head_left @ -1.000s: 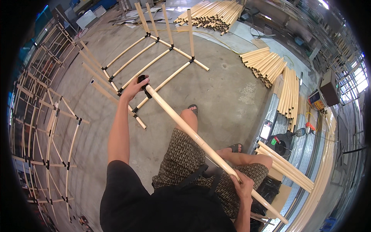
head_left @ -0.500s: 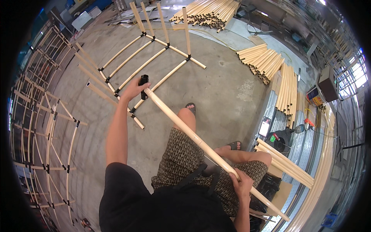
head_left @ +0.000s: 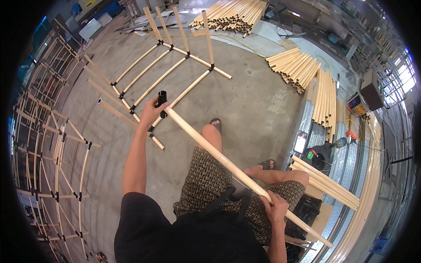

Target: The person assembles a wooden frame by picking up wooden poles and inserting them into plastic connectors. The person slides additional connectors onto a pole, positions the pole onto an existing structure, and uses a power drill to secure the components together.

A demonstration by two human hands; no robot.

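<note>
A long cream pipe (head_left: 219, 157) runs slantwise across my lap, from upper left to lower right. At its far left end sits a black pipe joint (head_left: 162, 103), a short open sleeve set crosswise to the pipe. My left hand (head_left: 152, 111) is closed round this joint, thumb at the pipe's end. Lower down, my right hand (head_left: 276, 206) grips the pipe from the side, fingers wrapped under it. Beyond my left hand, a frame of cream pipes (head_left: 152, 90) with black joints lies on the floor, several uprights standing from it.
Piled cream pipes (head_left: 228, 16) lie at the back, with more bundles (head_left: 294, 66) on the right. A power drill (head_left: 340, 143), a phone (head_left: 301, 143) and a round bucket (head_left: 357, 106) sit at right. Black plastic bags (head_left: 307, 210) are by my right knee. Pipe racks (head_left: 57, 166) stand left.
My left hand, with the joint and the pipe's far end, has come slightly down and left in view. Both hands keep their grip. The surroundings shift a little as my head moves.
</note>
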